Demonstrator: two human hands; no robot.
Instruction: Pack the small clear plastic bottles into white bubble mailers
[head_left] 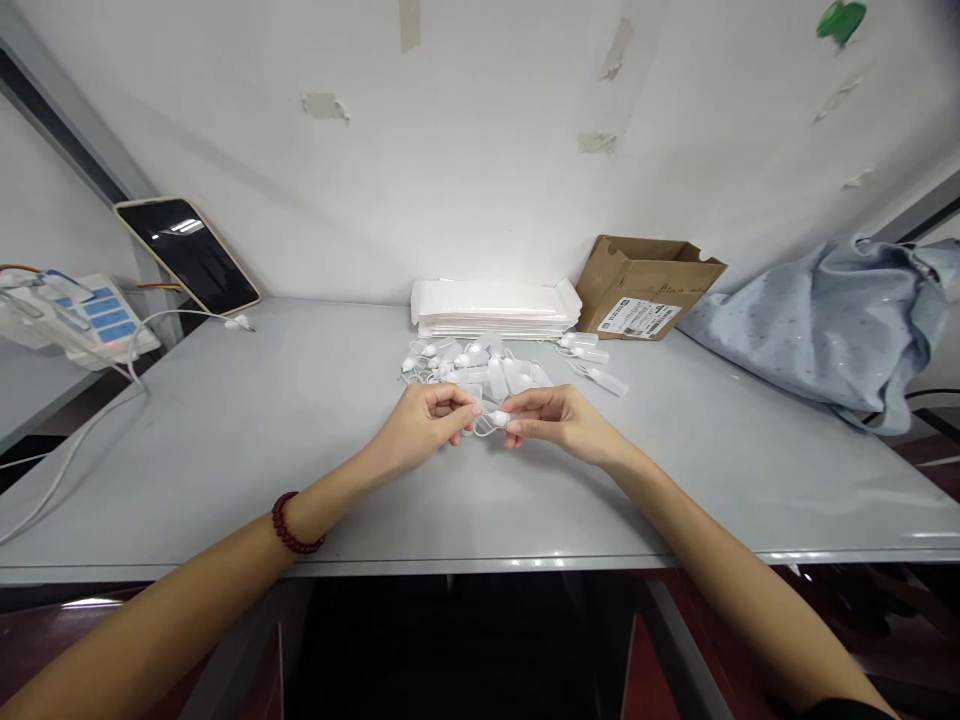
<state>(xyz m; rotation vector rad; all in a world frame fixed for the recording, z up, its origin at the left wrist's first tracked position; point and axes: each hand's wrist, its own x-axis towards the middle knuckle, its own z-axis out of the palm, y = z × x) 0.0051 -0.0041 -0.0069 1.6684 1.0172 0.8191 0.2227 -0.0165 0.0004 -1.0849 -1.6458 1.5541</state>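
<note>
In the head view my right hand (551, 418) is closed in a pinch on a small white-capped piece (500, 419) with a thin looped cord (484, 428). My left hand (431, 420), with a dark red bead bracelet on its wrist, pinches the cord close beside it. Both hands are just above the grey table, fingertips a short gap apart. Right behind them lies a pile of similar translucent tubes (496, 378) with white caps and cords. Several more tubes (604, 381) lie apart to the right of the pile. The held piece's lower part is hidden by my right fingers.
Flat white boxes or sleeves (491, 310) are stacked against the wall, beside an open cardboard box (652, 285). A light blue cloth bag (825, 320) rests at the right. On the left are a leaning phone (187, 255), a white cable (67, 465) and a power strip (105, 315).
</note>
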